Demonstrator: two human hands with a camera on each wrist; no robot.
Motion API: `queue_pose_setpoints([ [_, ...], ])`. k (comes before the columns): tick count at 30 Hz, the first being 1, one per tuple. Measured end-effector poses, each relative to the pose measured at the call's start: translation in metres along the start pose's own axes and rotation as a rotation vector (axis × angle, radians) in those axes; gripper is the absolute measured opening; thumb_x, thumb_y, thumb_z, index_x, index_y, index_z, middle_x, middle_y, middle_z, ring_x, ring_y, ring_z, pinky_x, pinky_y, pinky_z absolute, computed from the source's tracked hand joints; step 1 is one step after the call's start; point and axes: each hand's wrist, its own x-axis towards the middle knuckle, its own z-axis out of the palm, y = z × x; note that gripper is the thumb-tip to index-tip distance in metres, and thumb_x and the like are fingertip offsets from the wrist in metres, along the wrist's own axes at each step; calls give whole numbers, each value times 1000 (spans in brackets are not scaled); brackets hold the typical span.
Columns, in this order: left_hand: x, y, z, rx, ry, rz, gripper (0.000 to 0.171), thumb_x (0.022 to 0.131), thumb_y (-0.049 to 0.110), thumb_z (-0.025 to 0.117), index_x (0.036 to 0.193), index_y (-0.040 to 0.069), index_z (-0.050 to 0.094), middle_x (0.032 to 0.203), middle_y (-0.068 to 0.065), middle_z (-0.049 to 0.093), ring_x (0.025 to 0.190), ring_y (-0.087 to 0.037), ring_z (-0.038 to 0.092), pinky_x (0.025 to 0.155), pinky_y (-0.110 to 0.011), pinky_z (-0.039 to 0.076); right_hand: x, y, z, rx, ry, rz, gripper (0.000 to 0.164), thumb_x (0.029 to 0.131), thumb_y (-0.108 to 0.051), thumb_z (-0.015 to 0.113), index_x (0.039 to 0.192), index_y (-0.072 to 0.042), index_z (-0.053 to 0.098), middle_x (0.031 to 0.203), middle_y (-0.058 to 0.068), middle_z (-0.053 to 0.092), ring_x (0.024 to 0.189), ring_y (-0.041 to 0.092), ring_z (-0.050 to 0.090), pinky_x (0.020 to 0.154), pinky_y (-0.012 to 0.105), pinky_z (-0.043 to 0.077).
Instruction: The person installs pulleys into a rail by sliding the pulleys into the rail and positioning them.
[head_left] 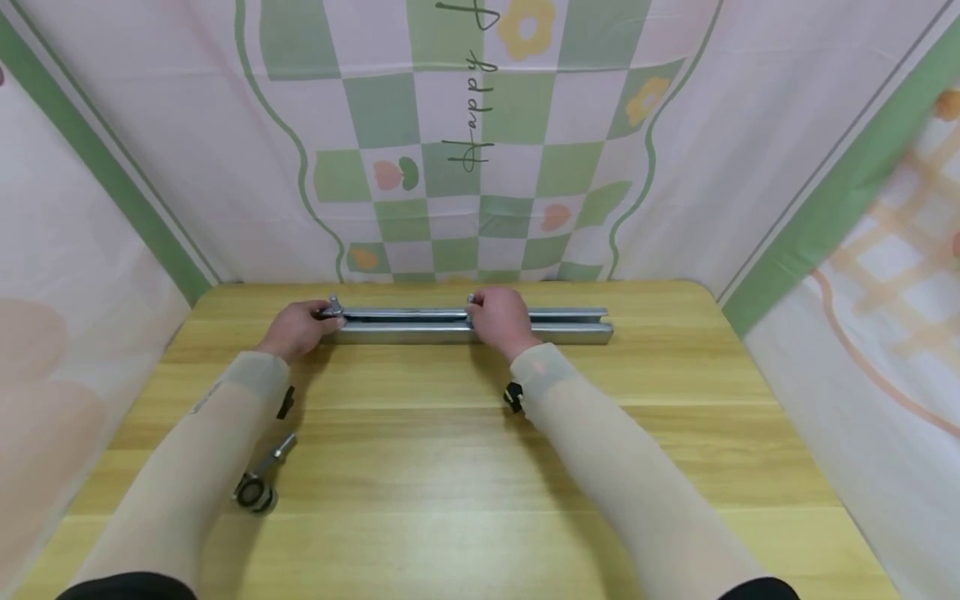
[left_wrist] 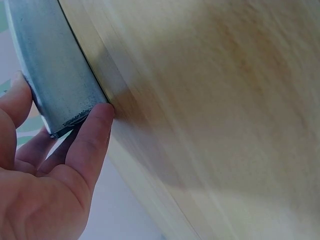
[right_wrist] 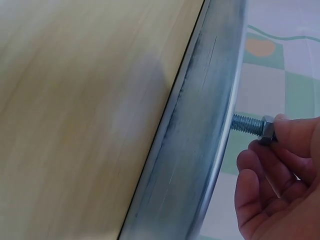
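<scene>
A long grey metal rail (head_left: 405, 335), a channel with an open slot along its top, lies across the far part of the table. At its left end, my left hand (head_left: 294, 328) grips the rail, thumb on one side and fingers at the end edge in the left wrist view. A small metal fitting (head_left: 334, 305) stands up beside those fingertips. Near the rail's middle, my right hand (head_left: 501, 318) pinches the hexagonal end of a threaded bolt (right_wrist: 248, 124) between thumb and fingers. The bolt's thread points toward the rail; its lower end is hidden behind the rail's side.
A metal roller with a threaded stem (head_left: 257, 492) lies on the wooden table (head_left: 420, 467), close by my left forearm. Behind the table's far edge hangs a green-and-white checked cloth (head_left: 465, 108), with more printed cloth at both sides.
</scene>
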Motion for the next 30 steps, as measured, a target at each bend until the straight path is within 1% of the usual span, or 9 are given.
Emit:
queue_pose_setpoints([
  [4,-1,1,-1,11,0,13,65,101,44,57,149,1,43,144,-26,47,127,-40,44,107,-55,33,2,-6,3,-14,0,-15,19,100,-23,62,94,-9,73,88,3,70,81,21,62,81,41,50],
  [8,-1,3,0,13,2,18,65,101,43,57,148,1,43,143,-26,48,127,-40,45,106,-54,33,5,-14,8,-9,-6,-30,20,100,-21,62,85,-10,70,79,1,67,76,20,60,79,40,49],
  [10,-1,3,0,15,5,18,64,101,43,57,148,1,44,142,-26,48,126,-40,45,106,-54,33,6,-18,11,-7,-15,-31,21,100,-21,62,83,-11,69,78,0,66,75,20,59,77,39,49],
  [17,-2,4,0,3,1,-1,64,101,44,57,148,2,44,144,-26,47,128,-40,43,108,-54,32,11,-34,22,-36,-32,-33,20,100,-23,61,87,-12,71,82,0,67,75,18,59,75,37,50],
  [24,-3,5,-2,9,6,1,64,101,43,57,148,2,44,144,-26,46,127,-41,44,107,-54,32,18,-47,32,-45,-36,-49,20,101,-23,60,92,-12,74,92,0,71,83,18,63,81,37,51],
  [27,-3,4,-2,-1,3,-11,65,101,44,58,149,3,44,145,-26,46,128,-42,43,107,-55,32,20,-52,37,-37,-52,-35,22,101,-24,59,88,-12,73,89,0,70,79,17,62,77,36,51],
  [30,-1,2,-1,-4,1,-20,65,100,45,58,149,3,44,145,-26,46,130,-42,42,108,-55,31,21,-58,40,-33,-66,-23,22,102,-25,59,90,-12,73,90,0,70,79,17,61,76,35,51],
])
